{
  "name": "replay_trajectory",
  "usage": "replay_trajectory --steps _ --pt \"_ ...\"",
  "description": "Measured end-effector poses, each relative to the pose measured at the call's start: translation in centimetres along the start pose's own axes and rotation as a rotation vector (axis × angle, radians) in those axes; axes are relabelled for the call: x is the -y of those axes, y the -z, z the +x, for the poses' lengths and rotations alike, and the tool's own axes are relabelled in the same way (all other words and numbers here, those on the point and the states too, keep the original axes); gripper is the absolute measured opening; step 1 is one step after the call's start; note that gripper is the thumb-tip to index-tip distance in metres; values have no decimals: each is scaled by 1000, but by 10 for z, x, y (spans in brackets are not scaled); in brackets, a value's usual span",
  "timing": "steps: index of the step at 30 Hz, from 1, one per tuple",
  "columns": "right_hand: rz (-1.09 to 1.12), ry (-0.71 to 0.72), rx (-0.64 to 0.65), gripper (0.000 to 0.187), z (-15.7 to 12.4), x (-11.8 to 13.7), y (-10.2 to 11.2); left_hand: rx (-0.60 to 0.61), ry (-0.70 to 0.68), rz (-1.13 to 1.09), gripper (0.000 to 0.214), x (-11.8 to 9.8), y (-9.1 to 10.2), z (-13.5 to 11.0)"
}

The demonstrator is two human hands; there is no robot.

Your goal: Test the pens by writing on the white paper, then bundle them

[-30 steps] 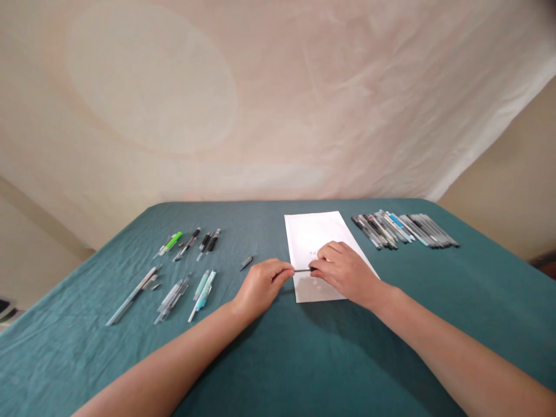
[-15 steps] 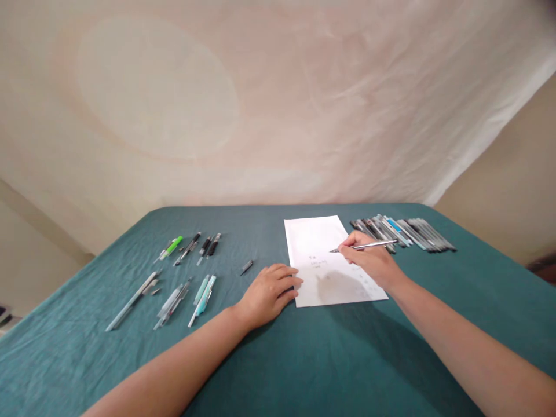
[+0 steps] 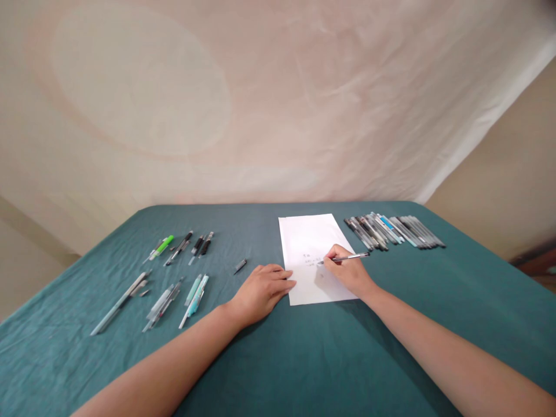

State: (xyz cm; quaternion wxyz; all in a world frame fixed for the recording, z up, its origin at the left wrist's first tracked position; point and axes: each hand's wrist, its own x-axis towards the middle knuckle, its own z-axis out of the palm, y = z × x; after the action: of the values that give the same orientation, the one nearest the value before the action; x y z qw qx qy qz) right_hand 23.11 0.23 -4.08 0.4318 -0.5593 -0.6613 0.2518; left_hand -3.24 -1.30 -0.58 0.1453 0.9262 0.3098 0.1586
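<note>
A white sheet of paper (image 3: 310,231) with a few small lines of handwriting lies on the green cloth. Pinched in my right hand (image 3: 347,273) is a slim pen (image 3: 353,256), its tip down at the written lines and its back end pointing right. My right hand covers part of the sheet's right side. My left hand (image 3: 263,289) lies flat with fingers stretched out, its fingertips resting on the paper's left edge. Left of that hand, a small dark pen cap or tip piece (image 3: 240,266) sits on the cloth.
A row of several pens (image 3: 391,231) lies at the back right. On the left are small groups of taken-apart pen pieces, among them a green one (image 3: 164,247), teal ones (image 3: 196,298), black ones (image 3: 202,245) and a long clear tube (image 3: 118,306). A pale sheet hangs behind the table (image 3: 278,359).
My right hand has moved left and slightly down with the pen, bringing its tip to the written lines. My left hand stays at the paper's edge. The whole view has shifted a little.
</note>
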Motion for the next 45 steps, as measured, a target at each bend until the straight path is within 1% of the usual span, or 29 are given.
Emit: replay_trajectory --steps 7,12,14,20,26,41,45 --pt "-20 -2 34 10 -1 4 0 -6 -18 40 31 0 0 0" --pt "104 -79 124 10 -7 13 -5 -17 -31 65 31 2 -1 1" --pt "123 -85 146 10 -9 16 -7 -20 -35 69 31 3 -2 1" --pt "38 -17 127 9 -9 19 -10 -17 -34 66 31 4 -3 1" --pt "-20 29 134 10 -8 18 -11 -21 -27 59 31 4 -3 2" --pt "-14 54 180 9 -9 20 -9 -28 -31 41 30 5 -3 2" --pt "-14 43 157 10 -9 20 -9 -31 -29 38 30 5 -3 2"
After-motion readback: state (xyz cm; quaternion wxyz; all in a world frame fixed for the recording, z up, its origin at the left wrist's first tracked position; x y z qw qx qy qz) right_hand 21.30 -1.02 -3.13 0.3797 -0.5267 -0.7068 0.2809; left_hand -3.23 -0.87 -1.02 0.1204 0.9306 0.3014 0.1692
